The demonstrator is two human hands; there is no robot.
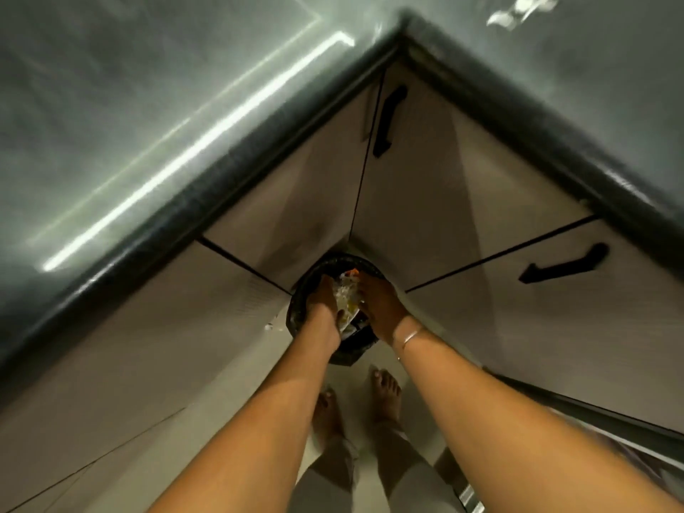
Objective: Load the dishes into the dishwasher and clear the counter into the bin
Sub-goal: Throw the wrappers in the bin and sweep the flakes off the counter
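A grey glossy counter (148, 105) fills the upper part of the view. It is L-shaped, and its dark rounded edge meets in an inner corner near the top centre. Below that edge hang pale cabinet doors (425, 216). One black handle (388, 120) sits just under the corner, and another black handle (566, 268) is on the door toward the counter's right run. The pale floor (229, 420) lies beneath, with two bare feet (386, 394) standing on it.

A round black bin (298, 301) stands on the floor, tucked against the doors directly under the counter's inner corner. Over its mouth is a crumpled bundle of waste (346, 294), white with yellow and orange bits. Its lower part is down inside the rim, and anything deeper in the bin is hidden.

The left hand (322, 305) and right hand (381, 309) reach down into the bin opening. Their grip is closed on the waste from either side, so the bundle sits squeezed between the two palms. The single fingers are too blurred to tell apart.

A bangle (411, 336) circles the right wrist. A small white scrap (270, 326) lies on the floor just left of the bin.
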